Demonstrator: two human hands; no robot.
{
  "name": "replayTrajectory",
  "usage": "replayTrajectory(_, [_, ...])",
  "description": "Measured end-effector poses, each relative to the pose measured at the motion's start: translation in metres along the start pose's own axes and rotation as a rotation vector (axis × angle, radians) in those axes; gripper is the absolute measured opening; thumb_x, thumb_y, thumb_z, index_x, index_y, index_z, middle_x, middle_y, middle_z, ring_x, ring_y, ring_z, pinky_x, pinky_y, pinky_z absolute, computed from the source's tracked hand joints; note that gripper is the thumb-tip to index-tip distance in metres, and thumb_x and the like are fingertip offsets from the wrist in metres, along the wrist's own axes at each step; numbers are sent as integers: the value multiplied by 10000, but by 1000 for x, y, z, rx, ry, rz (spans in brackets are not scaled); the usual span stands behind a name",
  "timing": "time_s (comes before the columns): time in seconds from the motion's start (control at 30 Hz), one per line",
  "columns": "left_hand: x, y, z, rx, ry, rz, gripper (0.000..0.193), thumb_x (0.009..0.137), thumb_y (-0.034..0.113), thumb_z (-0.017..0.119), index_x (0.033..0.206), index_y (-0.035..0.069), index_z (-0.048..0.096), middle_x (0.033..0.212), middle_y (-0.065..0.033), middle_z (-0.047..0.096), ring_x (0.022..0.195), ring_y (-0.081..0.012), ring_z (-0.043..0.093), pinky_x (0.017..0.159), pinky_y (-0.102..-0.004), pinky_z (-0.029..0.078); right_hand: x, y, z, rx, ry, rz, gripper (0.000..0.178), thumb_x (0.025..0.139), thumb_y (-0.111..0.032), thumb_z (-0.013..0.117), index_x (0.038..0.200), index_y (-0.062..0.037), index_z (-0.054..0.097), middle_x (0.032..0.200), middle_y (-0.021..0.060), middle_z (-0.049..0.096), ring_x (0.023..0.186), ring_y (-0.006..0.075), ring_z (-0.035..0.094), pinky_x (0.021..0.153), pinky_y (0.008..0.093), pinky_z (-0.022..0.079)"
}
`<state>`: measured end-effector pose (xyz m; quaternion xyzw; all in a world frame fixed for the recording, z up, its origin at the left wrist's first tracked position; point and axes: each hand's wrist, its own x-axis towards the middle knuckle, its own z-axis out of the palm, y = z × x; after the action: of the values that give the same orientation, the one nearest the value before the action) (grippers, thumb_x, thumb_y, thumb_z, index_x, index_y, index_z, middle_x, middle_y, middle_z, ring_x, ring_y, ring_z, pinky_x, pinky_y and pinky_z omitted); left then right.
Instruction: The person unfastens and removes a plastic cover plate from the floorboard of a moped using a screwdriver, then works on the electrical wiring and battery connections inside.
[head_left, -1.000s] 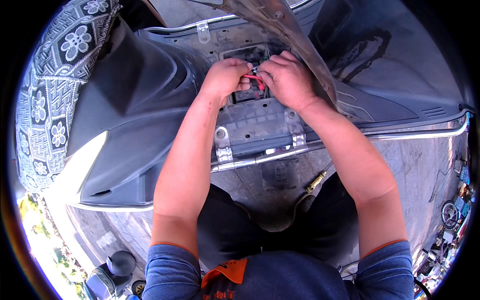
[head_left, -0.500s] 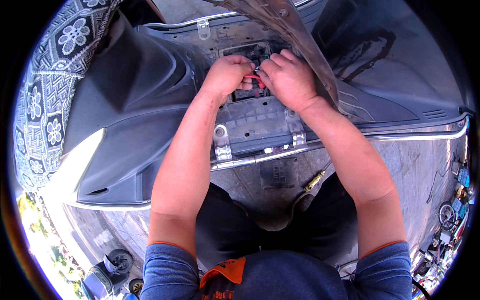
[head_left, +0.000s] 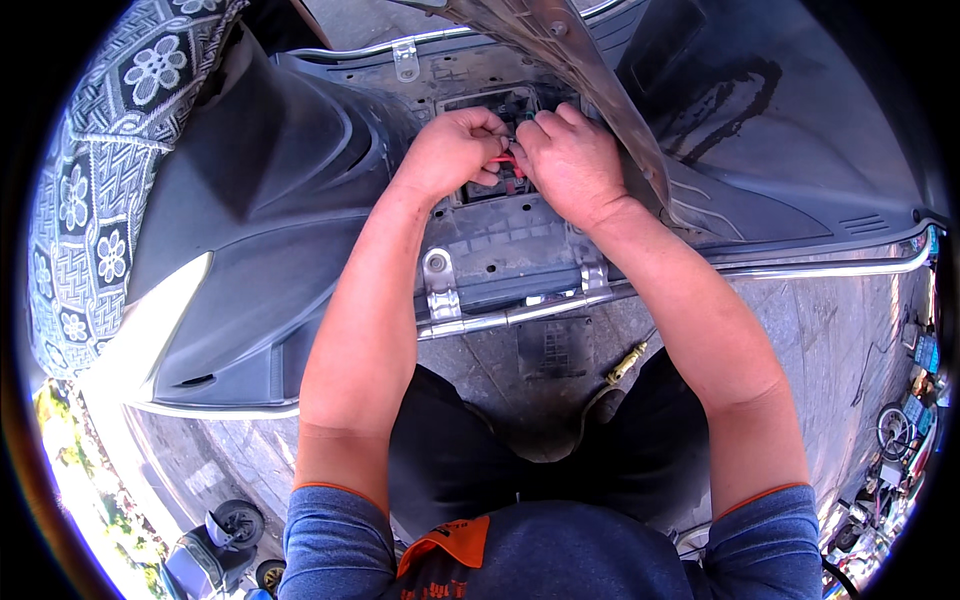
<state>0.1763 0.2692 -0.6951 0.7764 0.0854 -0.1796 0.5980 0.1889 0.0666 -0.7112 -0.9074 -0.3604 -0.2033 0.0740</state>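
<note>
Both hands meet over an open battery compartment (head_left: 478,190) in the footboard of a scooter (head_left: 330,200). My left hand (head_left: 455,155) is closed, pinching a short red wire (head_left: 503,159) from its left side. Facing it, my right hand (head_left: 570,165) has its fingers curled in at the wire's other end, thumb and forefinger pressed together. Small dark and metal parts show between the fingertips, too hidden to name. More red shows lower in the compartment, just under the right fingers. The fingers cover much of the opening.
A lifted brown-black cover panel (head_left: 600,90) slants close beside my right hand. Chrome rail (head_left: 510,317) and brackets (head_left: 440,285) edge the footboard. A yellowish air-hose fitting (head_left: 627,362) lies by my right knee. Patterned cloth (head_left: 110,150) drapes the left side.
Both hands stay at the red wire, with only slight shifts of the fingers. The right hand sits a little further left and lower, and the view has moved slightly.
</note>
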Motion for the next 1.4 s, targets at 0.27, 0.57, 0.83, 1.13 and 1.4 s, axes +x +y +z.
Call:
replayTrajectory(0.27, [2, -4, -4, 9, -40, 17, 186, 1007, 18, 708, 1191, 4, 735, 968, -16, 713, 904, -121, 725, 760, -313, 677, -1, -3, 1, -17, -12, -2, 62, 865, -178, 733, 901, -130, 716, 937, 22, 715, 991, 238, 691, 787, 370, 623])
replayTrajectory(0.57, [3, -9, 2, 40, 58, 85, 163, 978, 22, 734, 1132, -22, 761, 851, -42, 729, 781, -132, 720, 684, -332, 657, -1, -1, 3, 50, 87, 20, 162, 882, -252, 777, 966, -140, 695, 1020, 30, 676, 994, 252, 688, 772, 396, 626])
replayTrajectory(0.83, [2, -9, 8, -5, 81, 82, 153, 1010, 22, 717, 1147, -27, 765, 918, -72, 763, 818, -157, 748, 719, -335, 679, 1, -1, 5, 116, 3, 40, 167, 900, -255, 776, 973, -122, 704, 1094, 41, 665, 1040, 269, 699, 802, 431, 627])
replayTrajectory(1.13, [6, -13, 5, -16, 14, 44, 157, 1052, 46, 688, 1182, -30, 731, 1066, -55, 746, 982, -154, 749, 857, -334, 680, 2, 4, 12, 234, -20, 73, 180, 910, -225, 793, 1027, -110, 719, 1108, 59, 669, 1068, 307, 697, 860, 453, 616])
replayTrajectory(1.4, [8, -11, -2, -203, 10, -10, 310, 1142, 260, 623, 1183, -30, 727, 1025, -91, 746, 927, -182, 755, 825, -334, 672, -12, -9, -40, 518, -161, 423, 317, 1002, -242, 740, 1238, -61, 630, 1284, 224, 645, 1204, 463, 657, 1019, 555, 554])
